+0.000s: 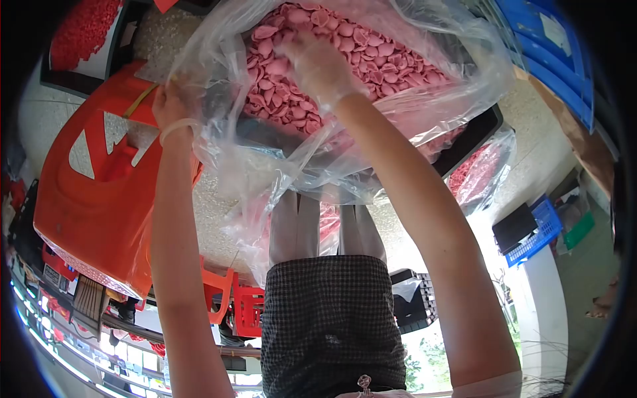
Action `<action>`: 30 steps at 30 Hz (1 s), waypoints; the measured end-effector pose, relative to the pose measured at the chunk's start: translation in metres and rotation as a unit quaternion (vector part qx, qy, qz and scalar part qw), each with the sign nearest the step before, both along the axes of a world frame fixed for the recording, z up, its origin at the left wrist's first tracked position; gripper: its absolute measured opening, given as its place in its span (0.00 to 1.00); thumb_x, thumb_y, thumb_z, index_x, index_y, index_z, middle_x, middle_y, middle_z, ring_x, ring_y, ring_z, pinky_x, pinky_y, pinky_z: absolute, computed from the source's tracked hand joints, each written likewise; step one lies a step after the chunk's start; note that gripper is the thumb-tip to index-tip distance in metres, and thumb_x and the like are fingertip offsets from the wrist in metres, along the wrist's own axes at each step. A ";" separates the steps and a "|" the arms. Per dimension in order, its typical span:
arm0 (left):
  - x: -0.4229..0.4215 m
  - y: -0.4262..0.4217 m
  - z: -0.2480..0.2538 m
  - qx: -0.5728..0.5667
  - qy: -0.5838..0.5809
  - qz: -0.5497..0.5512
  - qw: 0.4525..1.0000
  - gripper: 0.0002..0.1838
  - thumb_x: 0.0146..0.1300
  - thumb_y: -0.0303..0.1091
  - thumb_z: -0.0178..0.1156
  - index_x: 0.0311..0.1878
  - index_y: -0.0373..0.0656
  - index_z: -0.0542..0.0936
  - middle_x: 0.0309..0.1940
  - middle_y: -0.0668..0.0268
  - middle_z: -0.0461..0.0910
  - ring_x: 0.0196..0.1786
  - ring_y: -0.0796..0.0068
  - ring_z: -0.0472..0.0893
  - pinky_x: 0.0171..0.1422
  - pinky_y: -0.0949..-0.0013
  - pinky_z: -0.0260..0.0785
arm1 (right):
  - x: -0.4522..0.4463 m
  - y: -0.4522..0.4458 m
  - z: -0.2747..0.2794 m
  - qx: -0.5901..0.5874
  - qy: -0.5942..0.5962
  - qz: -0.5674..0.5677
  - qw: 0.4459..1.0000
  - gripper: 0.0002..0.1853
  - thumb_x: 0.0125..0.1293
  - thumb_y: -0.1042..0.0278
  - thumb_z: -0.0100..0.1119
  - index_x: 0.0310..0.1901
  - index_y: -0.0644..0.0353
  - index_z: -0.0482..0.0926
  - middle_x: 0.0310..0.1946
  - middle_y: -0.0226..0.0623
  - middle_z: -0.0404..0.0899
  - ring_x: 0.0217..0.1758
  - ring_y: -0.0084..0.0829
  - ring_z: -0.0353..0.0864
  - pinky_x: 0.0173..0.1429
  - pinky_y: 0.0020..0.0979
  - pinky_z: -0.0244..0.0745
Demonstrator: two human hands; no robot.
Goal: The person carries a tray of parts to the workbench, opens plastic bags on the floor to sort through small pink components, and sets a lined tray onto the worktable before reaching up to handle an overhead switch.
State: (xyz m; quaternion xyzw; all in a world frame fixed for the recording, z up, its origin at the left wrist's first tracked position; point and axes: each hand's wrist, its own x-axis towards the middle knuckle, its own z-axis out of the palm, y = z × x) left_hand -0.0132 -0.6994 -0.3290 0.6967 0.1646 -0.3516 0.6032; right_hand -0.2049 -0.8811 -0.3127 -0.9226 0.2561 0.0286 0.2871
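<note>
While the right hand [322, 69] reaches into the clear bag [458, 33], down among the pink shell-shaped pieces [398, 63], the left hand [174, 105] is at the bag's left edge. Its fingers look curled against the film, though I cannot tell whether they pinch it. The right hand is blurred, its fingers bent towards the pieces; whether they close on one cannot be made out.

For this reach, the mouth of the bag is best kept wide and folded back on both sides, since loose film hangs close to the right wrist and could snag. A light touch from the top of the heap should serve better than digging — the pieces look thin and could bend or crack under pressure.

Around the bag stand other containers. A black tray [472, 140] shows beneath its right side, and just beyond that lies another clear bag [488, 169] with pink pieces in it. To the left of the bag, past the orange stool [99, 212], a dark-rimmed box [70, 81] holds small red pieces [83, 33]. Farther off, right of the bag and nearer the wearer, a blue basket [548, 224] has a black object [514, 229] against it.
</note>
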 end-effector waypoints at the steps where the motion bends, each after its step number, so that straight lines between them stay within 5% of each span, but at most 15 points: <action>1: 0.003 -0.010 0.015 0.032 -0.003 0.001 0.999 0.16 0.71 0.37 0.49 0.54 0.36 0.74 0.45 0.61 0.81 0.40 0.67 0.80 0.41 0.66 0.75 | -0.012 0.011 -0.004 0.030 0.018 0.007 0.999 0.13 0.59 0.61 0.63 0.44 0.54 0.77 0.47 0.40 0.75 0.43 0.42 0.80 0.44 0.41 0.77; 3: 0.008 -0.030 0.044 0.097 -0.009 0.003 0.995 0.15 0.71 0.37 0.49 0.51 0.36 0.75 0.44 0.60 0.81 0.38 0.66 0.80 0.38 0.63 0.75 | -0.040 0.031 -0.002 0.091 0.052 0.020 0.994 0.11 0.60 0.62 0.61 0.41 0.55 0.77 0.46 0.39 0.75 0.40 0.41 0.81 0.41 0.41 0.77; 5: 0.020 -0.028 0.041 0.067 -0.036 -0.003 0.997 0.16 0.70 0.38 0.49 0.51 0.36 0.75 0.45 0.59 0.81 0.39 0.66 0.80 0.40 0.64 0.75 | -0.068 0.040 0.014 0.113 0.018 0.027 0.993 0.08 0.60 0.64 0.61 0.38 0.56 0.75 0.42 0.38 0.74 0.37 0.42 0.81 0.37 0.41 0.76; 8: 0.026 -0.024 0.042 0.047 -0.042 -0.003 0.998 0.16 0.70 0.38 0.50 0.52 0.36 0.75 0.44 0.59 0.82 0.40 0.67 0.80 0.42 0.65 0.75 | -0.120 0.043 0.027 0.141 0.123 -0.024 0.982 0.07 0.63 0.65 0.57 0.42 0.53 0.76 0.43 0.38 0.74 0.38 0.41 0.80 0.40 0.40 0.77; 11: 0.026 -0.018 0.044 0.039 -0.039 -0.021 0.998 0.19 0.68 0.37 0.53 0.56 0.34 0.73 0.49 0.57 0.80 0.43 0.65 0.79 0.46 0.65 0.74 | -0.156 0.035 0.035 0.148 0.093 -0.061 0.983 0.12 0.58 0.71 0.64 0.43 0.56 0.75 0.47 0.38 0.76 0.38 0.34 0.82 0.38 0.35 0.76; 15: 0.019 -0.001 0.042 0.144 -0.143 -0.134 0.970 0.25 0.66 0.36 0.56 0.62 0.33 0.66 0.59 0.54 0.72 0.50 0.63 0.77 0.54 0.63 0.70 | -0.160 0.027 0.071 0.193 -0.040 -0.181 0.964 0.20 0.58 0.65 0.66 0.53 0.53 0.75 0.42 0.35 0.81 0.41 0.33 0.83 0.40 0.33 0.81; 17: -0.005 -0.003 0.078 0.220 -0.420 -0.255 0.843 0.27 0.66 0.35 0.57 0.64 0.33 0.64 0.61 0.54 0.69 0.52 0.62 0.75 0.58 0.63 0.67 | -0.143 0.031 0.106 0.302 -0.083 -0.260 0.913 0.22 0.57 0.63 0.68 0.53 0.54 0.75 0.40 0.35 0.82 0.40 0.27 0.84 0.41 0.29 0.84; 18: -0.025 -0.004 0.101 0.249 -0.542 -0.306 0.742 0.28 0.65 0.35 0.57 0.65 0.33 0.62 0.62 0.54 0.67 0.53 0.62 0.74 0.60 0.63 0.65 | -0.140 0.033 0.115 0.262 -0.114 -0.211 0.935 0.21 0.57 0.61 0.68 0.51 0.58 0.76 0.40 0.36 0.82 0.39 0.23 0.84 0.46 0.25 0.85; 20: -0.068 -0.009 0.134 0.142 -0.498 -0.252 0.817 0.22 0.66 0.32 0.56 0.61 0.34 0.66 0.56 0.56 0.72 0.52 0.64 0.75 0.61 0.64 0.65 | -0.129 0.036 0.150 0.359 -0.144 -0.231 0.893 0.22 0.57 0.62 0.68 0.51 0.62 0.75 0.42 0.38 0.82 0.41 0.25 0.84 0.50 0.26 0.84; 22: -0.110 -0.009 0.163 -0.003 -0.321 -0.221 0.921 0.17 0.67 0.27 0.54 0.57 0.34 0.69 0.52 0.57 0.76 0.51 0.66 0.77 0.59 0.64 0.67 | -0.122 0.040 0.183 0.464 -0.153 -0.280 0.826 0.21 0.55 0.70 0.70 0.48 0.68 0.74 0.44 0.39 0.82 0.46 0.28 0.84 0.53 0.27 0.83; 24: -0.142 -0.011 0.195 -0.117 -0.104 -0.225 0.962 0.11 0.67 0.25 0.54 0.52 0.36 0.73 0.44 0.58 0.80 0.48 0.68 0.81 0.56 0.66 0.73 | -0.120 0.041 0.209 0.513 -0.148 -0.302 0.790 0.20 0.54 0.81 0.66 0.50 0.70 0.74 0.47 0.44 0.81 0.49 0.33 0.83 0.55 0.32 0.82; 26: -0.170 -0.011 0.215 -0.193 0.092 -0.130 0.968 0.11 0.66 0.29 0.58 0.50 0.34 0.76 0.47 0.54 0.80 0.47 0.66 0.81 0.57 0.64 0.73 | -0.121 0.045 0.223 0.543 -0.142 -0.311 0.767 0.22 0.52 0.88 0.66 0.50 0.69 0.74 0.47 0.46 0.80 0.51 0.36 0.82 0.53 0.35 0.83; 30: -0.191 -0.006 0.241 -0.250 0.197 -0.094 0.943 0.11 0.66 0.25 0.57 0.50 0.34 0.77 0.46 0.56 0.80 0.48 0.68 0.81 0.59 0.65 0.73 | -0.126 0.051 0.244 0.490 -0.115 -0.281 0.817 0.23 0.49 0.86 0.69 0.49 0.67 0.75 0.46 0.42 0.79 0.52 0.34 0.81 0.52 0.34 0.83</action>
